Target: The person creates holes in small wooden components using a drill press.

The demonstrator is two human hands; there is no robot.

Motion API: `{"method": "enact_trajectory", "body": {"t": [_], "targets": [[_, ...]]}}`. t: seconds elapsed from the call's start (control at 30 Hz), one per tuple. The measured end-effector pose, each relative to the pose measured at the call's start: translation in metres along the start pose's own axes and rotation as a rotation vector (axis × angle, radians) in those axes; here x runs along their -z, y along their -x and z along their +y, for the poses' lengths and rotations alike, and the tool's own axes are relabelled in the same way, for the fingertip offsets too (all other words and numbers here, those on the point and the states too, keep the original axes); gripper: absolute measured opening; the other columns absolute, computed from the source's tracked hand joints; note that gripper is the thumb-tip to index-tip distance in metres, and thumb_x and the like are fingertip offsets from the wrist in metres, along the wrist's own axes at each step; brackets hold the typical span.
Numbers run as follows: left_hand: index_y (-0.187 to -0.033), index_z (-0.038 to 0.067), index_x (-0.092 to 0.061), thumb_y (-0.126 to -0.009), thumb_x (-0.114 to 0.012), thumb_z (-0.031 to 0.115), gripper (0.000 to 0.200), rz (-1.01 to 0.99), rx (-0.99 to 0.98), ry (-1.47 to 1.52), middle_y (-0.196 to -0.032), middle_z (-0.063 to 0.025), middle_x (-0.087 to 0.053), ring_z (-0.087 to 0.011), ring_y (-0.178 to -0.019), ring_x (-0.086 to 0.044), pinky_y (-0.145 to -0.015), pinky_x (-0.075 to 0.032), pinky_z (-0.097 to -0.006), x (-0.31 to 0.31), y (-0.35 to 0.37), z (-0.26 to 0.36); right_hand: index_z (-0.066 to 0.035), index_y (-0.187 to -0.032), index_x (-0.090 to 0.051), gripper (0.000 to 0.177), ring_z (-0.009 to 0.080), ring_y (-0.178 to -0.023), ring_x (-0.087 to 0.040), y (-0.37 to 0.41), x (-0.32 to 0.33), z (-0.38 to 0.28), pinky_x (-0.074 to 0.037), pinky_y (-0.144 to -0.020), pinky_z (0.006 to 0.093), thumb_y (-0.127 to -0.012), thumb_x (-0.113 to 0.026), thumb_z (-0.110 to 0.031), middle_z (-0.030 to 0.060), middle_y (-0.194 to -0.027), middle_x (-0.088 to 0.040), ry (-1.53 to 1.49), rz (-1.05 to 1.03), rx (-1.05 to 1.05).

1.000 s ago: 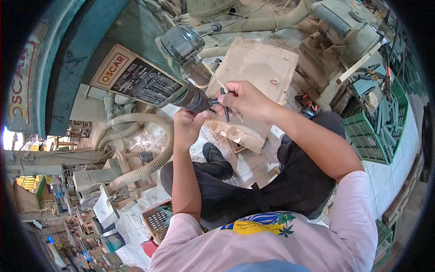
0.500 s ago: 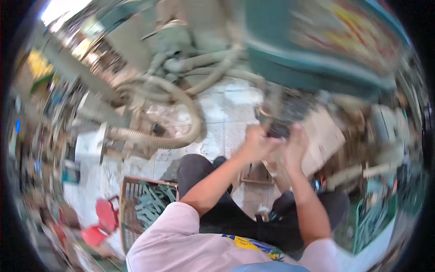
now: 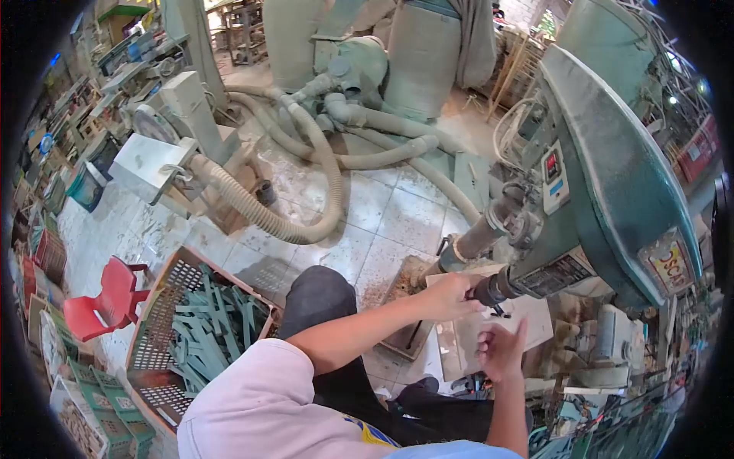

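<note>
Drill chuck (image 3: 495,290) sticks out of the green drill press (image 3: 612,183) at its lower end, dead ahead of the body and just right of centre. Its long axis in the head view runs from the machine head at upper right down to lower left. Left hand (image 3: 453,297) is on it, fingers closed round the chuck's free end, arm reaching in from the left. Right hand (image 3: 501,352) sits just below the chuck, not touching it: half-open, thumb up, fingers loosely curled, nothing visible in it. So left is on the chuck and right is near, underneath. A small dark piece (image 3: 501,311) hangs off the chuck's underside between the two hands; too small to identify. Wooden board (image 3: 539,321) lies under both hands. Switch box (image 3: 554,177) is on the side of the press, well above the hands. Further out: grey dust hoses (image 3: 306,168) snake across the tiled floor, a brown crate (image 3: 164,306) of green strips sits beside the left knee, and a red chair (image 3: 107,300) stands beyond it. Nothing sits between the hands and the chuck.
</note>
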State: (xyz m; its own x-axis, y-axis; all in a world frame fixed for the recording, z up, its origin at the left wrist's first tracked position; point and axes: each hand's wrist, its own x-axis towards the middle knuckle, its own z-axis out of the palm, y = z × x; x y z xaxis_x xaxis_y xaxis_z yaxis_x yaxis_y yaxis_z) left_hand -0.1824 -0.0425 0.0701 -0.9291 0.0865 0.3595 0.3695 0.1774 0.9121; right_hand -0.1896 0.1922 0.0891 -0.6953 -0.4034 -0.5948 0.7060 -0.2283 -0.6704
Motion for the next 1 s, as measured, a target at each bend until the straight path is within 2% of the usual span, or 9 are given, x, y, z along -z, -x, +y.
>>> {"method": "enact_trajectory", "body": {"t": [0.17,0.27,0.37,0.43,0.53,0.57,0.77,0.9,1.0], "targets": [[-0.108,-0.001,-0.063,-0.079,-0.075,0.019,0.037,-0.012,-0.014,-0.001,-0.071,-0.0161,-0.060,-0.0289,-0.065,-0.060,-0.064,-0.048,-0.0390,0.004,-0.001,0.005,-0.006,-0.096,-0.061,0.033,0.0227,-0.055,-0.054,-0.018,-0.013,-0.029,-0.045,-0.052,0.0319,-0.099,-0.059,-0.038,0.0045,-0.070,-0.060,0.161,-0.149,0.084],[-0.108,-0.001,-0.062,-0.079,-0.076,0.022,0.039,-0.037,0.001,0.006,-0.072,-0.0174,-0.061,-0.0303,-0.066,-0.061,-0.064,-0.049,-0.0398,0.003,0.000,0.003,-0.001,-0.111,-0.055,0.034,0.0381,-0.077,-0.064,-0.014,-0.012,-0.041,-0.053,-0.072,0.0400,-0.080,-0.068,0.007,0.0195,-0.087,-0.062,1.620,-0.090,1.338],[-0.102,-0.001,-0.064,-0.081,-0.076,0.024,0.035,-0.049,0.008,-0.064,-0.073,-0.0193,-0.062,-0.0325,-0.068,-0.062,-0.065,-0.049,-0.0406,0.012,0.001,0.004,0.000,-0.113,-0.055,0.037,0.0345,-0.083,-0.064,0.003,-0.029,-0.035,-0.054,-0.074,0.0396,-0.078,-0.067,0.008,0.0207,-0.098,-0.065,1.582,0.135,1.379],[-0.097,-0.002,-0.066,-0.082,-0.075,0.024,0.031,-0.129,0.057,-0.152,-0.073,-0.0203,-0.062,-0.0340,-0.069,-0.063,-0.065,-0.049,-0.0411,0.014,0.002,-0.001,0.001,-0.112,-0.057,0.027,0.0287,-0.082,-0.064,-0.006,-0.008,-0.018,-0.052,-0.067,0.0400,-0.089,-0.065,-0.009,0.0164,-0.098,-0.065,1.143,0.228,1.169],[-0.088,-0.004,-0.064,-0.083,-0.076,0.020,0.027,-0.125,0.073,-0.209,-0.077,-0.0191,-0.063,-0.0316,-0.070,-0.062,-0.066,-0.048,-0.0395,0.013,0.003,-0.002,-0.006,-0.110,-0.061,0.059,0.0162,-0.058,-0.052,0.000,-0.009,-0.023,-0.038,-0.050,0.0253,-0.100,-0.039,-0.060,0.0089,-0.079,-0.064,0.044,-0.105,-0.120],[-0.088,-0.004,-0.064,-0.083,-0.076,0.020,0.027,-0.145,0.061,-0.201,-0.077,-0.0191,-0.063,-0.0316,-0.070,-0.062,-0.066,-0.048,-0.0395,0.009,0.003,-0.003,-0.006,-0.110,-0.061,0.059,0.0162,-0.058,-0.052,-0.007,-0.005,-0.023,-0.038,-0.050,0.0253,-0.100,-0.039,-0.060,0.0089,-0.079,-0.064,0.032,-0.090,-0.106],[-0.099,0.000,-0.070,-0.084,-0.071,0.013,0.020,-0.056,0.054,-0.218,-0.090,-0.0208,-0.071,-0.0321,-0.081,-0.068,-0.075,-0.052,-0.0387,0.002,0.005,-0.019,-0.005,-0.092,-0.061,0.016,0.0264,-0.069,-0.065,-0.032,-0.006,-0.011,-0.053,-0.062,0.0347,-0.090,-0.069,-0.019,0.0105,-0.085,-0.066,1.468,-0.026,1.176],[-0.107,0.002,-0.071,-0.087,-0.068,0.010,0.022,-0.041,-0.002,-0.187,-0.082,-0.0165,-0.072,-0.0252,-0.070,-0.068,-0.070,-0.054,-0.0350,-0.002,0.006,-0.026,-0.007,-0.100,-0.063,0.029,0.0287,-0.076,-0.067,-0.038,-0.009,-0.033,-0.054,-0.068,0.0381,-0.073,-0.075,-0.008,0.0099,-0.091,-0.066,1.641,-0.016,1.730],[-0.107,0.001,-0.070,-0.087,-0.069,0.012,0.023,-0.069,-0.040,-0.140,-0.077,-0.0144,-0.071,-0.0205,-0.066,-0.066,-0.066,-0.054,-0.0331,0.000,0.004,-0.021,-0.008,-0.101,-0.064,0.033,0.0275,-0.078,-0.067,-0.017,-0.005,-0.042,-0.054,-0.068,0.0381,-0.070,-0.072,-0.006,0.0078,-0.091,-0.067,1.793,0.043,1.565]]}}
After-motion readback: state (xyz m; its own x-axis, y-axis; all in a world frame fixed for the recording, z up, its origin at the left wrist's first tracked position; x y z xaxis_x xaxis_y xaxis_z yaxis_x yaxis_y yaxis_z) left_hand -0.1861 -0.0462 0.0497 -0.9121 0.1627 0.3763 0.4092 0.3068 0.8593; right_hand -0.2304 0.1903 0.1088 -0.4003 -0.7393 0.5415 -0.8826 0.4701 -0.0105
